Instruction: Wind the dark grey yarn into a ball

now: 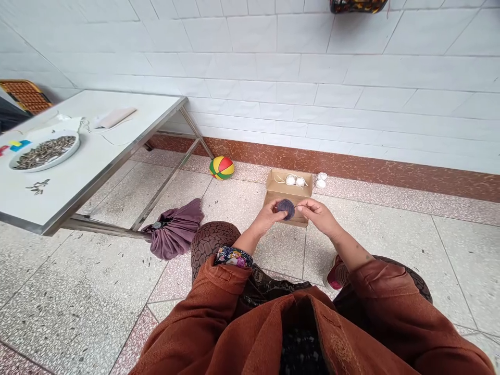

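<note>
"Left grip (267,216)?"
"Curled round the dark yarn ball (286,209), over the cardboard box (289,191); right grip (317,214) pinches its strand (296,207). The ball's left edge is hidden from me."
"Axis?"
"Round; strand points right."

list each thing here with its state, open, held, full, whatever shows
Dark yarn ball: wound, held by the left hand
Yarn strand: pinched by the right hand
Cardboard box: open
White yarn balls: wound, two in the box, others beside it
White dish: holding seeds
Purple cloth: bunched on the floor
Multicoloured ball: round, on the floor
</note>
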### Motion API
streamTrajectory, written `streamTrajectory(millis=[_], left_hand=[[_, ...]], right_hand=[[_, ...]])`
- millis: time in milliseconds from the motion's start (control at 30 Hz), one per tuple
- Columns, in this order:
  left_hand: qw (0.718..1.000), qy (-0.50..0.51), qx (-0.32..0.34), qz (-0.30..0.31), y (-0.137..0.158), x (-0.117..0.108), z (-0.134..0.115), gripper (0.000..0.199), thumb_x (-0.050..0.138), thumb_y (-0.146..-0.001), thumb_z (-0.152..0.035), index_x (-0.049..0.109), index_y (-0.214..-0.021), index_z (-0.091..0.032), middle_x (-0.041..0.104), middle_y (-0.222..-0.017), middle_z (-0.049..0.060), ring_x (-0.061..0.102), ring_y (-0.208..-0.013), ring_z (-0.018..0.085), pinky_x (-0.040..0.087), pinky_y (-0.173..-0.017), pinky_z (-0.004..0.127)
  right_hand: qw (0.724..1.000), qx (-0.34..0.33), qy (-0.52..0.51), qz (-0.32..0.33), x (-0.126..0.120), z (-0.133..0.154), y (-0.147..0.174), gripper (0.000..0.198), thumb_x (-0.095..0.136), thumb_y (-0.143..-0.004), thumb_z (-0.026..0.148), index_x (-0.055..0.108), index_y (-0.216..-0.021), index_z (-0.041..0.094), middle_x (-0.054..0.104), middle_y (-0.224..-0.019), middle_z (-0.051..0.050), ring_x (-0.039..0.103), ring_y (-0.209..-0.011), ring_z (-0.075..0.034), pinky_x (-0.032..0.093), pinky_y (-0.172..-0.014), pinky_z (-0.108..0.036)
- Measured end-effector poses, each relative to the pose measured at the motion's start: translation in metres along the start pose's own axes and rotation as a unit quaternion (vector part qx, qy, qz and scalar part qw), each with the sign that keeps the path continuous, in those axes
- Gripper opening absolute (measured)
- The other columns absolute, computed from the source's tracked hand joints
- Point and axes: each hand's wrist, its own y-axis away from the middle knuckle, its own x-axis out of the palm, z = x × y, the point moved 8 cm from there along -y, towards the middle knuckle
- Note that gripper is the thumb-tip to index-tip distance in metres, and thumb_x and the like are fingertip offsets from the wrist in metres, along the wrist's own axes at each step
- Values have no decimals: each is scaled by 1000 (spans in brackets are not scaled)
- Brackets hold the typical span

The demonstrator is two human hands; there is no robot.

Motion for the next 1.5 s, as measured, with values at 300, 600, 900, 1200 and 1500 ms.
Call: streamTrajectory(millis=[300,600,900,1200,1500], left_hand=[[978,181,-4,102,15,25,-11,65,85,-71,-38,64,-130,-23,67,-121,9,64,-99,19,48,-85,29],[981,180,9,-76,-4,-8,3,49,85,-67,-31,65,-109,-16,70,-106,6,65,-92,17,50,-81,29],[998,42,-8,-40,-2,-6,9,59,82,-68,-23,66,-125,-19,69,-106,5,62,-93,17,47,-89,32],[964,146,-33,220,15,45,-45,70,84,-73,-29,61,-139,-27,62,-132,11,62,-112,24,48,-93,35],[974,217,42,43,-50,-16,-80,48,86,-68,-26,69,-112,-14,73,-110,10,68,-99,19,51,-92,33]], right_hand=[[997,23,54,-57,9,-38,-10,30,56,-90,50,61,-78,23,63,-72,0,55,-69,-18,47,-66,-30],[994,-10,107,10,33,-31,0,25,58,-91,43,65,-79,22,65,-75,-1,56,-70,-17,44,-68,-29],[1000,-9,7,-17,7,-6,-3,31,65,-88,52,68,-84,21,61,-71,1,52,-65,-15,44,-65,-29],[995,-4,-8,-99,3,-23,-18,27,62,-85,50,66,-82,23,69,-79,-2,63,-76,-21,52,-73,-34],[982,-89,164,33,38,-3,1,27,50,-99,41,69,-88,25,72,-85,-5,67,-80,-22,52,-78,-36]])
